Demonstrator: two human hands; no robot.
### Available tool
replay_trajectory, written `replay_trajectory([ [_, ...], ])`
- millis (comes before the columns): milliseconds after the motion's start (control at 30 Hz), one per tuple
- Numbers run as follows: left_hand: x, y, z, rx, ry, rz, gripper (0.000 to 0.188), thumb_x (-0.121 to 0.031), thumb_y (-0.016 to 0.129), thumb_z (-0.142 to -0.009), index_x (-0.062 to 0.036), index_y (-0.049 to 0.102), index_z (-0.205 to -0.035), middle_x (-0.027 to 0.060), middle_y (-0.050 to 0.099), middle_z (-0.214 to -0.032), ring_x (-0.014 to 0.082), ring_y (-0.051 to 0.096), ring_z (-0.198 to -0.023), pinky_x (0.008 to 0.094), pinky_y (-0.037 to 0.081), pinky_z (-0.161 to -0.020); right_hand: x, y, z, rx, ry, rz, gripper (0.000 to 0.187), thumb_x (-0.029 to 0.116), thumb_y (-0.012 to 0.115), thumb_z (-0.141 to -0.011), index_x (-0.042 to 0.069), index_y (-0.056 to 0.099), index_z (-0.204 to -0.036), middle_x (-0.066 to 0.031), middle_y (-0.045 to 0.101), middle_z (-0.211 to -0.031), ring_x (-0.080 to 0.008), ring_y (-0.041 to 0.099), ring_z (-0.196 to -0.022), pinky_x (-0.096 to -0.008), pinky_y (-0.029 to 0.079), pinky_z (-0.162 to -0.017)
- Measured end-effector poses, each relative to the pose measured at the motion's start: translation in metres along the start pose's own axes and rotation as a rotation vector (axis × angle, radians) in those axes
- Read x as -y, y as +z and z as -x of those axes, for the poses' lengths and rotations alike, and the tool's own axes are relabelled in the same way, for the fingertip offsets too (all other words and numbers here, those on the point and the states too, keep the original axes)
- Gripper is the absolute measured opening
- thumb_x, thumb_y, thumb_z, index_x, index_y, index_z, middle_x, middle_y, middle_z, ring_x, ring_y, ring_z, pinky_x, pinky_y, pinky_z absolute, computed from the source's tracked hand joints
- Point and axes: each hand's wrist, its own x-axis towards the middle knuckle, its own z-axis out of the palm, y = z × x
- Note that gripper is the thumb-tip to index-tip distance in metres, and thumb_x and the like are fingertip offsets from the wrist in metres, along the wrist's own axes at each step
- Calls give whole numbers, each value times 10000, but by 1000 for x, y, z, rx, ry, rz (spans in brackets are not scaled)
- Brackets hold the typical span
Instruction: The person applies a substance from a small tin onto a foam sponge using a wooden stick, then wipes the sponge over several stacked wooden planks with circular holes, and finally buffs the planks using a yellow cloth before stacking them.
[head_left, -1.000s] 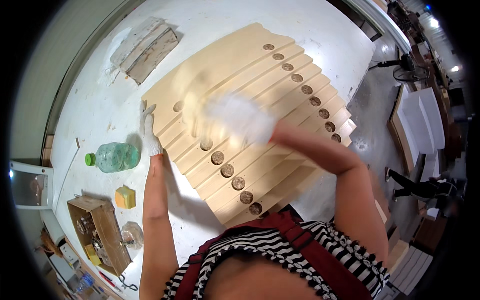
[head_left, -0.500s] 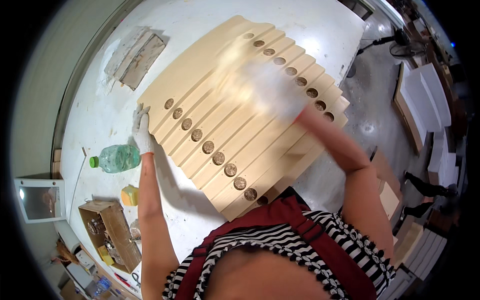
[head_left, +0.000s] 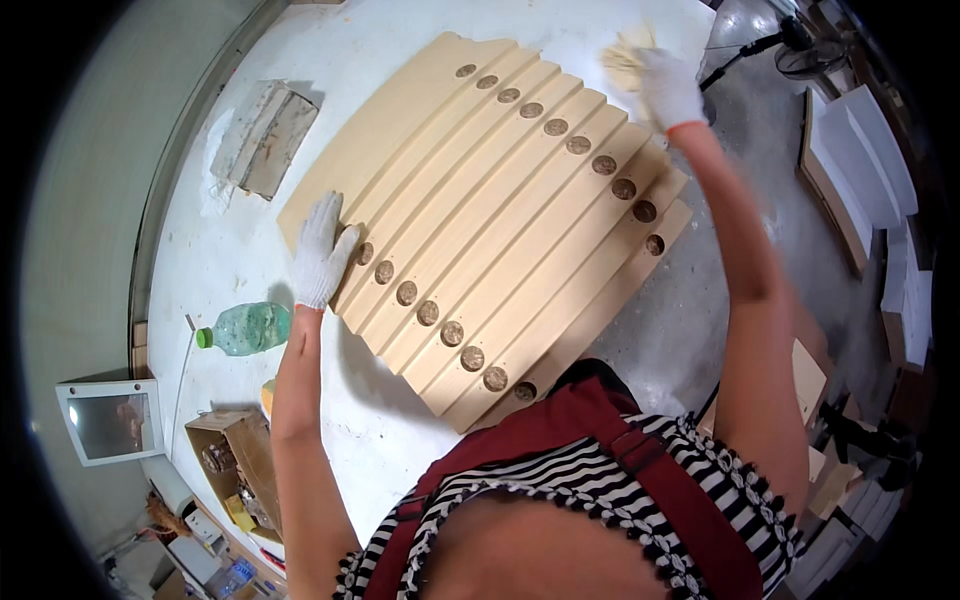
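A fanned stack of pale wooden boards (head_left: 480,210) lies on the white table before me, each overlapping the one under it. Round drilled recesses run in two rows, one near each end of the boards. My left hand (head_left: 322,255), in a white knit glove, rests on the left edge of the top boards with its fingers stretched and the thumb apart. Beyond the stack's far right side, my gloved right hand (head_left: 672,90) is raised and closed on a cream rag (head_left: 628,62), whose loose ends look blurred.
Left of the stack are a green plastic bottle (head_left: 248,330) lying on its side and a worn grey block (head_left: 265,138). An open cardboard box (head_left: 235,460) of small items stands nearer me. White panels (head_left: 860,170) and a fan (head_left: 810,55) stand to the right.
My right hand has swept with the rag from over the boards to the far right, past their edge. My left hand has moved from the stack's edge onto its top.
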Motion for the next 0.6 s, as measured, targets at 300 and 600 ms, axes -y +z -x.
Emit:
replay_trajectory([
  [300, -25, 23, -25, 9, 61, 49, 749, -410, 644, -825, -5, 402, -1407, 195, 401, -1458, 349, 319, -1382, 408, 243, -1135, 87, 72, 150, 222, -512, -201, 260, 231, 496, -944, 134, 655, -1125, -119, 676, -966, -240, 637, -926, -363, 520, -817],
  [600, -13, 0, 10, 48, -23, 77, 703, -371, 637, -852, 8, 408, -1398, 213, 420, -1435, 367, 352, -1353, 415, 266, -1119, 28, -14, 105, 135, -377, 88, 348, 167, 607, -810, 93, 635, -1149, -107, 638, -1097, -291, 632, -941, -368, 509, -811],
])
